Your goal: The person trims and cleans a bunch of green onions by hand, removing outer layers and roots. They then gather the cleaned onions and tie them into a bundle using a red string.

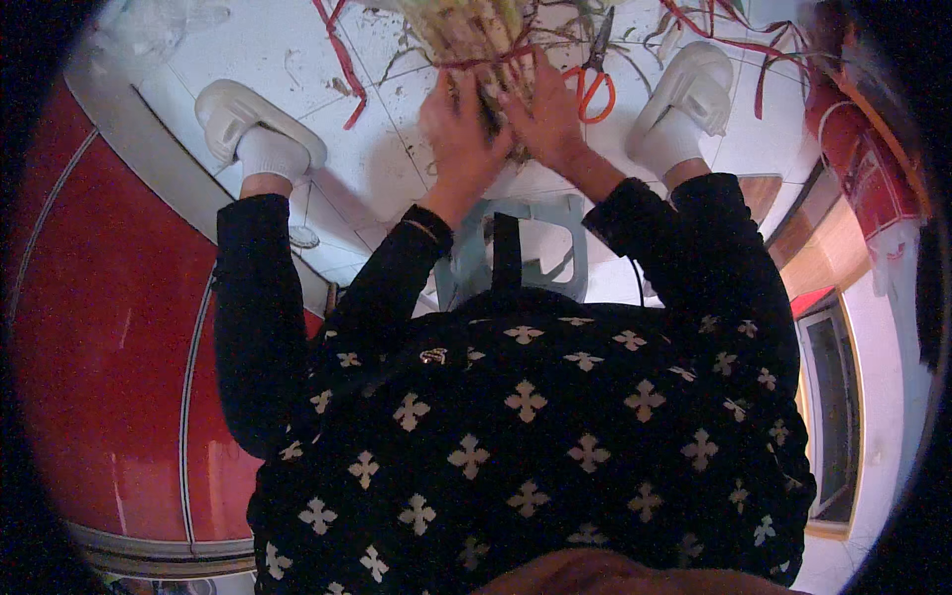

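A bundle of plant stalks lies on the tiled floor at the top middle, with a dark red tie around it. My left hand and my right hand are on its lower end, one on each side, just below the tie. The fingers of my left hand are blurred. What lies between the palms is partly hidden. Orange-handled scissors lie on the floor right beside my right hand, blades pointing away.
Red ribbon strips and dirt bits lie on the floor around the bundle, with more ribbon at the upper right. A grey-green plastic stool stands below the hands. Red cabinet doors are at the left. Clear plastic lies upper left.
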A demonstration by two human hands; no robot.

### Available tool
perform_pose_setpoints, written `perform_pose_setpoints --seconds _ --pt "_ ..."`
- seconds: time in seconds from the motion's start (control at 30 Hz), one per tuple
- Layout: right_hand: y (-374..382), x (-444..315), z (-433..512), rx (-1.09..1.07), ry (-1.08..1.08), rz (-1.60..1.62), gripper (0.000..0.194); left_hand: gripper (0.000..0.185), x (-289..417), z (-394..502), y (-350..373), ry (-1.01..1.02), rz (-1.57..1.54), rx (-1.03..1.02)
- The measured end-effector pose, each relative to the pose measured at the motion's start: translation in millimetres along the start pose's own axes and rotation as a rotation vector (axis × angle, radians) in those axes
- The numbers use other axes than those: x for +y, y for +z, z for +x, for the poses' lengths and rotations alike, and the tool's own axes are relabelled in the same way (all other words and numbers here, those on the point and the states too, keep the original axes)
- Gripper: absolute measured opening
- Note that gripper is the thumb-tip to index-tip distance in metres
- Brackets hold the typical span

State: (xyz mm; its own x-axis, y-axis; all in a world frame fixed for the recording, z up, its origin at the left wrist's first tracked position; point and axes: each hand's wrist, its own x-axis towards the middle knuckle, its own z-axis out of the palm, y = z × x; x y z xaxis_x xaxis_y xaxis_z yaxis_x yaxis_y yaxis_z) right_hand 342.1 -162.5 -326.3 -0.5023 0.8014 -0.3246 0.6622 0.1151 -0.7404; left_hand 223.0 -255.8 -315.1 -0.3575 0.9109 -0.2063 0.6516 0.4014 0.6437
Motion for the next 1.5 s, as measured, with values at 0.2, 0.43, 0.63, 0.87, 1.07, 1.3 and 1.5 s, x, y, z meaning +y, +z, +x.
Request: perform_pose_setpoints --seconds 0.2,0.43,0.63,0.87,1.07,1.3,1.5 --pt "10.7 2.4 -2.6 0.142 -0.013 0.045 0.063 0.036 0.4 46.8 -20.2 0.059 -0.265 0.185" --pt "2.2 -6.1 2.4 0.287 0.004 -0.015 0.048 0.018 14.3 82.2 -29.3 0.249 -0.073 0.081" --pt "-10.1 -0.5 18.1 0.386 -0.163 0.054 0.026 0.014 20.5 92.2 -36.8 0.184 -0.061 -0.090" --pt "-16.0 0.0 33.2 0.242 -0.290 0.112 0.015 0.010 13.6 109.3 -49.2 0.264 -0.109 -0.271" --pt "-29.1 -6.8 39.3 -0.064 -0.167 0.135 0.018 0.010 5.8 123.9 -65.2 0.222 -0.164 -0.458" --pt "-44.0 -10.4 62.4 -0.279 -0.206 0.253 0.010 0.015 -9.6 126.5 -60.3 0.416 -0.209 -0.442" --pt "-37.1 -17.0 67.9 -0.211 -0.212 0.243 0.014 0.019 -14.6 126.7 -58.7 0.332 -0.137 -0.466"
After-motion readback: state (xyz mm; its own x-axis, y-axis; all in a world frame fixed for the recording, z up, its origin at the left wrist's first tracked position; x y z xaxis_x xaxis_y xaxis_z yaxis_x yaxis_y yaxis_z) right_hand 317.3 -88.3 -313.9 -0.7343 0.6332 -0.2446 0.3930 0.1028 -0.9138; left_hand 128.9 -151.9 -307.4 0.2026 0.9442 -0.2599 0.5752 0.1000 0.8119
